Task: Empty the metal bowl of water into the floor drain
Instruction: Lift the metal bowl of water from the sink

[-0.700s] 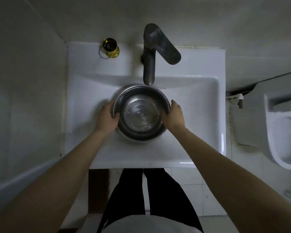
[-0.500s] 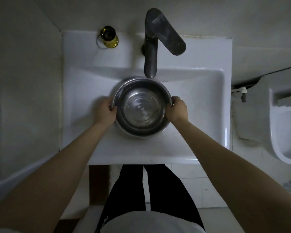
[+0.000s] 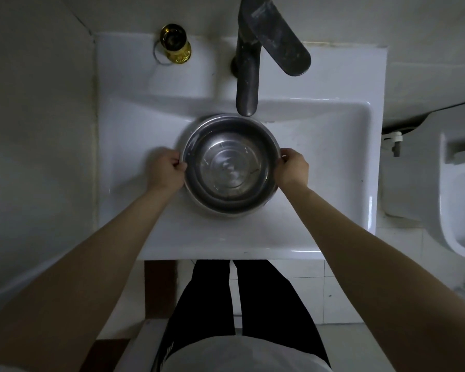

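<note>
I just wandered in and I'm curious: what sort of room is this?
Most likely a small bathroom: a white sink with a dark tap is under the bowl, a toilet stands just to its right, and the floor is tiled.

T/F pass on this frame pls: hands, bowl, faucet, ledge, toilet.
1. The left hand and right hand grip opposite sides of the metal bowl at its rim. True.
2. The bowl is out over the floor. False: it is within the white sink basin, by the faucet spout.
3. Water streams from the faucet. False: no stream shows.
4. A gold-coloured object stands on the sink ledge, left of the faucet. True.
5. The toilet is on the left. False: the toilet is at the right edge.
</note>
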Motion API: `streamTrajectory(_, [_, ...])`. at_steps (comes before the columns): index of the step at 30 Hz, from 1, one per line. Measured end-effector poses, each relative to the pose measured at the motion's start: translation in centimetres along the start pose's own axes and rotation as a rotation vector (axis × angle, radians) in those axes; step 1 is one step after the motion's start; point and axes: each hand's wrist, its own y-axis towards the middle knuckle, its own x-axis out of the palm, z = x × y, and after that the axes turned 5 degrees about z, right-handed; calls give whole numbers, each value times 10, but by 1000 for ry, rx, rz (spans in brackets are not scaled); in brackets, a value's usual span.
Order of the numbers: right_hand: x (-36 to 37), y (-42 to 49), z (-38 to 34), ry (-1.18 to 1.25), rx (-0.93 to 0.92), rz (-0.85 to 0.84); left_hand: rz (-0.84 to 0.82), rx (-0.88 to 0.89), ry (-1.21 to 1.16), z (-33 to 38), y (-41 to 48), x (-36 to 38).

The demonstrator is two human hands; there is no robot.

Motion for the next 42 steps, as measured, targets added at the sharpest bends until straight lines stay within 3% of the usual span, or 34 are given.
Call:
streamTrajectory(24, [-20,-30,-10,86,5,12,59,-68,-17,21,-26,-21])
streamTrajectory(42, [-61,-84,-8,112,-99,89,90,-56,-104,48,-76,-63])
